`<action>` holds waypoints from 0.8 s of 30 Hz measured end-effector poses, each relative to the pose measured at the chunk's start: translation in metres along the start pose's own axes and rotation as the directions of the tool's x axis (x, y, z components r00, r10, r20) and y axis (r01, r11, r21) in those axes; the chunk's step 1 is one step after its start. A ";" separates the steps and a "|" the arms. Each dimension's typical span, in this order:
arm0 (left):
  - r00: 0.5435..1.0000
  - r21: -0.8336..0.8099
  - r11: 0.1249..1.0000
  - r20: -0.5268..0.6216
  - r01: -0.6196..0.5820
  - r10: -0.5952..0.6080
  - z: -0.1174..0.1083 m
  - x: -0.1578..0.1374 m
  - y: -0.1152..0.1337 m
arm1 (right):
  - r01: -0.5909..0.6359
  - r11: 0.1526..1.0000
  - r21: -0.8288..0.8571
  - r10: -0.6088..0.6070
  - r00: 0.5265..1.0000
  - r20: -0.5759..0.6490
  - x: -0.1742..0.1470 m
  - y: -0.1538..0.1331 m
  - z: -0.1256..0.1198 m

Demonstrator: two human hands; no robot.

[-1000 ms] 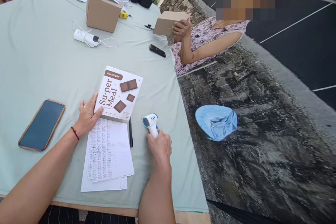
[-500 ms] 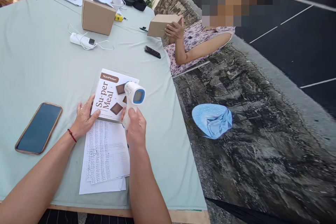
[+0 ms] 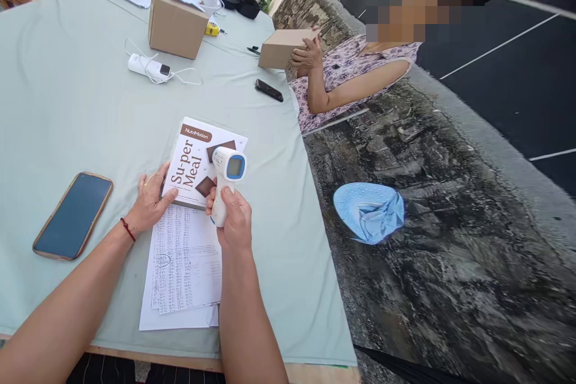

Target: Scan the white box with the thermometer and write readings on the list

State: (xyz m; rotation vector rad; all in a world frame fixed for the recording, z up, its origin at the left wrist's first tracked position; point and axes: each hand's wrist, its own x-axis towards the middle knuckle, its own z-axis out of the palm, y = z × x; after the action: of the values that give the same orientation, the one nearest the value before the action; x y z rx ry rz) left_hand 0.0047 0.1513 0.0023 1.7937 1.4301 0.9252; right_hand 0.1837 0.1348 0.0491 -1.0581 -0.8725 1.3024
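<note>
One thermometer [image 3: 224,176], one box [image 3: 198,159] on the bench [image 3: 81,114]
Right hand [image 3: 236,219]: fingers wrapped round the thermometer, over the box's 4 o'clock side; left hand [image 3: 152,203]: fingers spread, touching its 8 o'clock edge. Two phones [image 3: 72,216], at 8 and 1 o'clock from the box.

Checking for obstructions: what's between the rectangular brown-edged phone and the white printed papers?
The left forearm, with a red cord bracelet, lies between them in the head view.

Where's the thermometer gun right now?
In the head view, the thermometer gun is gripped in the right hand, hiding part of the right side of the Su-per Meal box.
</note>
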 end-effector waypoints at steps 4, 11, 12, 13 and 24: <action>1.000 -0.011 1.000 0.007 0.000 0.000 0.000 0.000 0.000 | 0.008 1.000 0.018 -0.008 1.000 0.022 -0.001 0.002 0.003; 1.000 -0.008 1.000 -0.001 -0.005 0.005 0.001 0.000 0.000 | 0.025 0.999 0.037 -0.025 1.000 0.015 -0.002 0.004 0.007; 1.000 -0.011 1.000 0.000 -0.007 0.007 0.001 0.000 0.000 | 0.026 0.999 0.046 -0.026 1.000 0.016 -0.002 0.004 0.007; 1.000 -0.014 1.000 0.000 -0.010 0.010 0.001 0.000 0.000 | 0.027 0.998 0.051 -0.028 0.999 0.016 -0.002 0.004 0.007; 0.997 -0.084 0.995 -0.067 -0.055 0.049 0.003 0.001 -0.006 | 0.020 1.000 -0.014 -0.019 0.998 0.059 -0.006 -0.001 0.007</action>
State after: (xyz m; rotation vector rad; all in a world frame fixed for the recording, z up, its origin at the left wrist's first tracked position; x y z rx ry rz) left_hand 0.0045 0.1529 -0.0044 1.7594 1.3678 1.0638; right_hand 0.1770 0.1297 0.0522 -1.0246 -0.9356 1.3181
